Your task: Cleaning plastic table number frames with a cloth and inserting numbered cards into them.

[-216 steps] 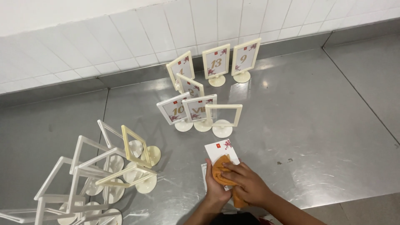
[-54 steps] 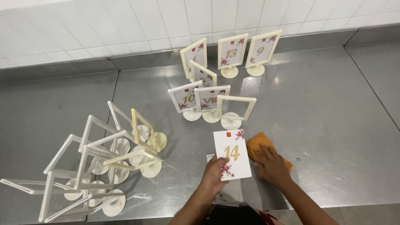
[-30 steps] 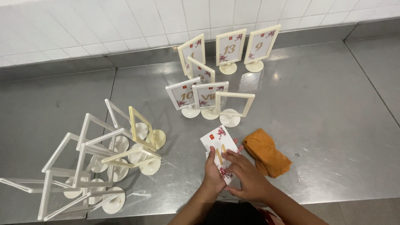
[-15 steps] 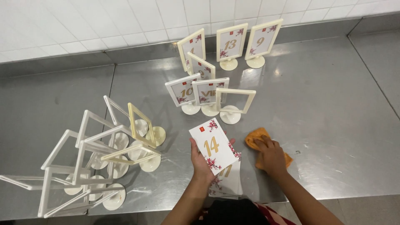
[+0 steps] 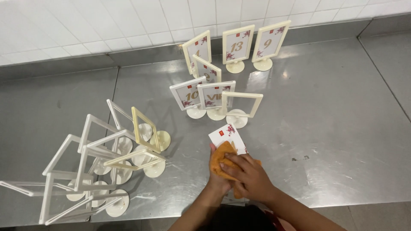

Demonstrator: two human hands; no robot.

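Note:
My left hand point(image 5: 217, 179) holds a white card with a floral corner point(image 5: 227, 137) from below, near the front of the steel counter point(image 5: 325, 111). My right hand point(image 5: 248, 175) presses an orange cloth point(image 5: 221, 160) onto the card's face, covering most of it. Just beyond the card stands an empty cream frame stand point(image 5: 239, 109) on a round base.
Several frame stands with numbered cards point(image 5: 236, 47) stand behind, toward the tiled wall point(image 5: 128, 21). A heap of empty cream and white frame stands point(image 5: 98, 158) lies to the left. More cards lie under my hands at the counter's front edge.
My right hand picked up the orange cloth from the counter on the right and brought it onto the card held in my left hand.

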